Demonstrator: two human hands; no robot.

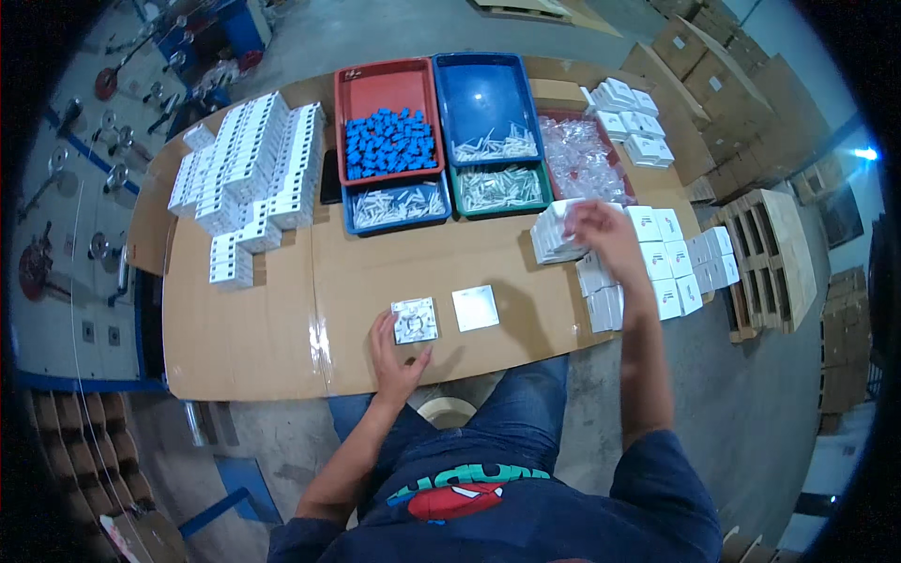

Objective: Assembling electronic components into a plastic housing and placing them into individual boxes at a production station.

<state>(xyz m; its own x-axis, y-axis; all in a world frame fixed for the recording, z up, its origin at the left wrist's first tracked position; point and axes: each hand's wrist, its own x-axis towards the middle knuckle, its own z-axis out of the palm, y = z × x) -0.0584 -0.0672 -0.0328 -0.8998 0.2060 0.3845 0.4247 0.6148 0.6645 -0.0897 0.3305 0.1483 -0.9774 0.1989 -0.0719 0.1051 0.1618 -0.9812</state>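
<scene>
Near the front edge of the cardboard-covered table, my left hand [396, 366] has its fingers at the left edge of a white square frame [415, 321] with fittings inside. Its thumb is spread apart below the frame's lower edge. A flat white square plate [476, 308] lies just to the right. My right hand [603, 233] reaches far right, fingers curled and blurred at a stack of white square pieces [554, 236]. Whether it holds one of them cannot be made out.
White boxes [664, 258] stand in rows at the right. Tall stacks of white units [246, 159] fill the left. Along the back are a red tray [383, 86] of blue parts, blue [479, 89] and green [547, 199] trays of small white pieces, and clear plastic bags [582, 155].
</scene>
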